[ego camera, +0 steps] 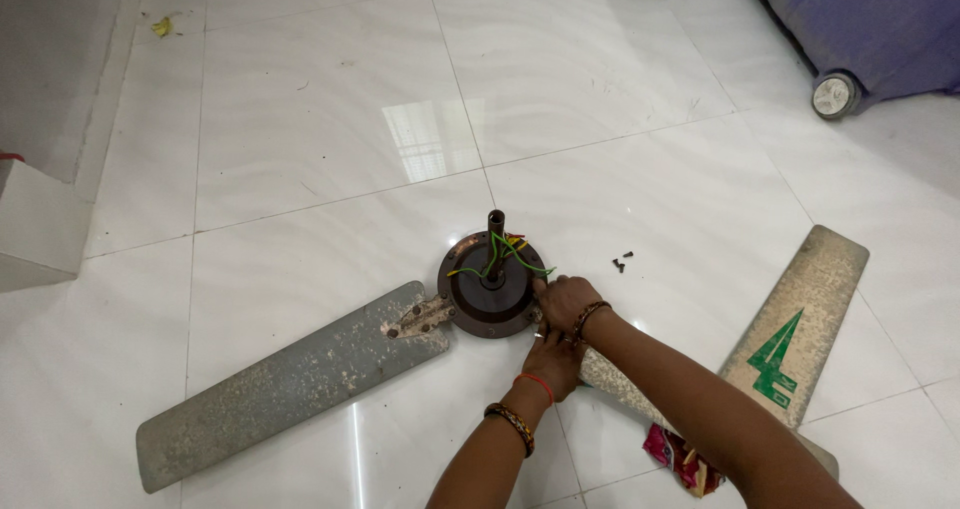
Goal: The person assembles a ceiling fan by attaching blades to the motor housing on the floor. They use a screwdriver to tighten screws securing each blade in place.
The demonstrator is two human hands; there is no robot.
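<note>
Fan motor [492, 287] at floor centre, wires loose on top. Grey blade [290, 384] attached at 8 o'clock. Second blade [808, 319] detached at 3 o'clock, screws [622, 262] beside motor. Right hand [566, 301] and left hand [552, 361] at motor's 4 o'clock edge, fingers curled; grip unclear. One blade off, others remain.

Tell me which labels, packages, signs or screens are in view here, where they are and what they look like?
Green printed mark: on the loose grey fan blade lying on the floor at right; an angular arrow-like shape above blocky figures.
No packages, signs or screens show.
The other blade, still fixed to the fan motor at left, carries no mark that I can see.
</note>
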